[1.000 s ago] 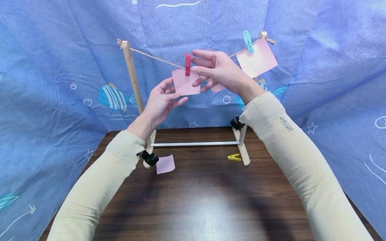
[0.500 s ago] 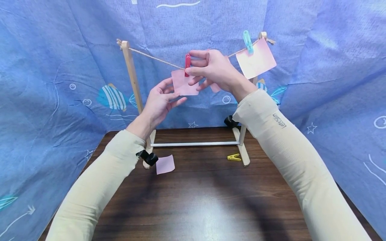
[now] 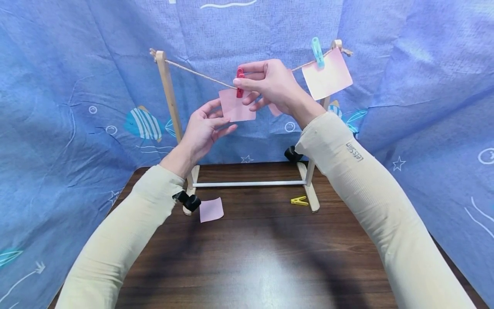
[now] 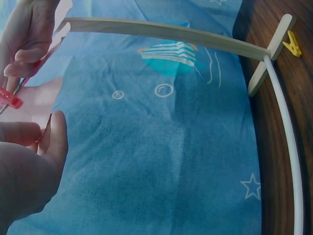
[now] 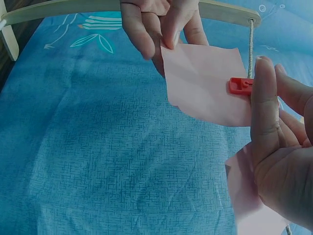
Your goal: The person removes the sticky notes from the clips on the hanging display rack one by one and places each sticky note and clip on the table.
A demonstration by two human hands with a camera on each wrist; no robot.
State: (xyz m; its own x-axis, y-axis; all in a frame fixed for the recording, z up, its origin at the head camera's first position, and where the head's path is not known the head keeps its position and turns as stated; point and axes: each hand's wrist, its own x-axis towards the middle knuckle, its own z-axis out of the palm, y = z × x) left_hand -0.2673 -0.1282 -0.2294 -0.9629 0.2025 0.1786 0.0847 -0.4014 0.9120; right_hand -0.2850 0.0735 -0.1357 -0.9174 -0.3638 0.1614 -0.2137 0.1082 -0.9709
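A square pink paper note (image 3: pixel 231 106) hangs at the low middle of a rope (image 3: pixel 200 76). My left hand (image 3: pixel 203 127) pinches its lower left corner between thumb and fingers, as the right wrist view also shows. A red clothespin (image 3: pixel 239 93) stands over the note's top edge at the rope. The thumb and fingers of my right hand (image 3: pixel 275 86) grip the clothespin's upper end. Behind that hand another pink note (image 5: pixel 247 196) hangs, mostly hidden in the head view.
A turquoise clothespin (image 3: pixel 317 52) holds a pink note (image 3: pixel 328 75) near the right post. The wooden stand has a white crossbar (image 3: pixel 248 184) low down. On the table (image 3: pixel 239 257) lie a loose pink note (image 3: pixel 211 210) and a yellow clothespin (image 3: pixel 299 201).
My right hand has moved slightly left onto the red clothespin, and its thumb has risen from the lower part to the upper end. The left hand has stayed at the note's corner.
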